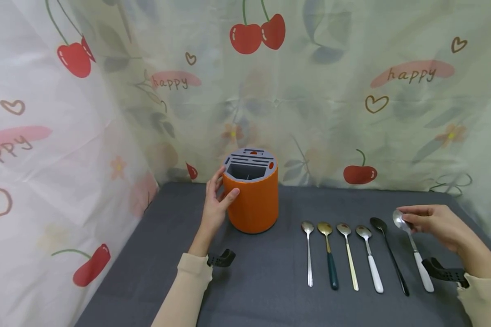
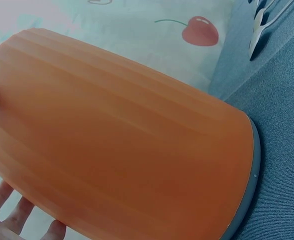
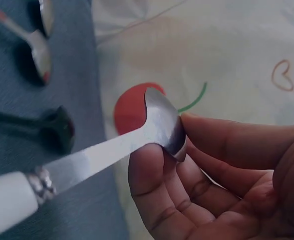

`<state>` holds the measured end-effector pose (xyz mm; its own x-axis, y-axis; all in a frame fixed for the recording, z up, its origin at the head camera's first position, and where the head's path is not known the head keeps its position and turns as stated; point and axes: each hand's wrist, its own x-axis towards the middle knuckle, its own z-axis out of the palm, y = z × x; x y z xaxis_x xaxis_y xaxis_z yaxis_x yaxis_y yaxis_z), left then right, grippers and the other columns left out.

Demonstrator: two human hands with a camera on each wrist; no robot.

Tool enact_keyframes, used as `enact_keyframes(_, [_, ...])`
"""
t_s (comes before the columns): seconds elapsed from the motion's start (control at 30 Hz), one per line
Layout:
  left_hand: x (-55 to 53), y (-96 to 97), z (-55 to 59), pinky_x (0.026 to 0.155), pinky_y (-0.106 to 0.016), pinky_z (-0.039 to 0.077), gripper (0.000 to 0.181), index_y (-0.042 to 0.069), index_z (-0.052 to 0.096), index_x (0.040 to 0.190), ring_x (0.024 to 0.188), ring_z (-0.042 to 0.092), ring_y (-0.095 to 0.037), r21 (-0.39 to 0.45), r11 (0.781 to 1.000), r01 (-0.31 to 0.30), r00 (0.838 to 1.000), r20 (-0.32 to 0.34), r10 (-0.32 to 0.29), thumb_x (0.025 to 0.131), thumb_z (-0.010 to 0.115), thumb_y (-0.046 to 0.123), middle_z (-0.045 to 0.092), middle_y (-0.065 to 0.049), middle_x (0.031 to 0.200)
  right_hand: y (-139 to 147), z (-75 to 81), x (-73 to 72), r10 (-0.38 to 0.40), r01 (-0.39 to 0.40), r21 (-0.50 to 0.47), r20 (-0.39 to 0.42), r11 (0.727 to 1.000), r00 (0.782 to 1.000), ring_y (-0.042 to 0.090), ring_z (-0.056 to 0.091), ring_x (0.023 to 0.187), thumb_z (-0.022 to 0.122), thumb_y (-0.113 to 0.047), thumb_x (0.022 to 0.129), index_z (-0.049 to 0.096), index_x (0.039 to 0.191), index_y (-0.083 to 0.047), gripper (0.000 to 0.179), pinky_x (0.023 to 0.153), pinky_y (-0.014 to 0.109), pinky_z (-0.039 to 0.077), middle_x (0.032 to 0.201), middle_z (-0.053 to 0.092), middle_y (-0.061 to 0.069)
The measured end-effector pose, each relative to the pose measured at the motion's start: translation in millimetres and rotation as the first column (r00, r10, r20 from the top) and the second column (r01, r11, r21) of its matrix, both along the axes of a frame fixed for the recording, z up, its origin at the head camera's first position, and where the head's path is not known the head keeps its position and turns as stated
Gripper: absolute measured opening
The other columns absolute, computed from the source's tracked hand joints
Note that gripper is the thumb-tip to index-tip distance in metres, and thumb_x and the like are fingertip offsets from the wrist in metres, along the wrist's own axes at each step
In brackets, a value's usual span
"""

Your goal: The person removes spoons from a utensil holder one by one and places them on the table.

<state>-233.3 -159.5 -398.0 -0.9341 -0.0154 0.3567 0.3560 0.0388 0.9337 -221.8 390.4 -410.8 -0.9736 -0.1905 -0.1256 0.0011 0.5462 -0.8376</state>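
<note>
An orange cylindrical utensil holder with a grey slotted top stands upright on the table. My left hand grips its left side near the top, thumb on the front; in the left wrist view the holder's orange wall fills most of the picture. At the far right, my right hand pinches the bowl of a silver spoon with a white handle. The right wrist view shows thumb and fingertips on the rim of that spoon's bowl, its handle pointing toward the lower left.
Left of the held spoon lies a row of several spoons: a black spoon, a white-handled spoon, a cream-handled spoon, a green-handled spoon and a plain silver spoon. Cherry-print cloth hangs behind the grey tabletop.
</note>
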Motion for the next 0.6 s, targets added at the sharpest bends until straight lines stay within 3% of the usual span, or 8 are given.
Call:
enact_keyframes(0.2, [-0.7,-1.2,0.4,0.124,-0.059,0.022,0.069,0.023,0.036,0.162,0.154,0.025,-0.03,-0.002,1.0,-0.003,1.0,0.004,0.003,0.102,0.07,0.017,0.026,-0.01,0.161,8,-17.2,-4.3,0.004,-0.001,-0.072,0.037,0.997,0.999,0.015,0.065,0.082,0.06,-0.017,0.107,0.074,0.129,-0.021,0.026,0.075,0.029,0.056,0.104,0.068,-0.015])
enact_keyframes(0.3, [-0.2,-0.9,0.1,0.124,-0.06,0.021,0.07,0.022,0.036,0.162,0.154,0.025,-0.03,0.0,1.0,-0.001,1.0,0.005,0.001,0.102,0.07,0.016,0.026,-0.01,0.162,10,-23.0,-6.1,-0.013,0.017,-0.099,0.039,0.995,0.999,0.013,0.064,0.082,0.059,-0.017,0.108,0.075,0.118,-0.037,0.027,0.075,0.028,0.055,0.106,0.065,-0.024])
enact_keyframes(0.4, [0.4,-0.8,0.7,0.124,-0.058,0.022,0.07,0.023,0.036,0.162,0.154,0.025,-0.029,-0.002,1.0,-0.002,1.0,0.007,0.002,0.102,0.07,0.017,0.027,-0.009,0.161,12,-27.1,-8.1,-0.017,0.022,-0.16,0.038,0.987,0.999,0.01,0.064,0.083,0.059,-0.014,0.107,0.075,0.112,-0.042,0.033,0.074,0.026,0.055,0.107,0.064,-0.027])
enact_keyframes(0.6, [1.3,-1.2,2.6,0.124,-0.056,0.024,0.069,0.022,0.035,0.163,0.153,0.025,-0.029,0.001,1.0,0.001,1.0,-0.003,-0.001,0.102,0.069,0.016,0.027,-0.009,0.161,14,-33.1,-9.6,0.018,-0.005,-0.275,0.045,0.962,0.999,0.002,0.066,0.091,0.058,-0.005,0.106,0.077,0.117,-0.031,0.034,0.074,0.024,0.056,0.109,0.068,-0.026])
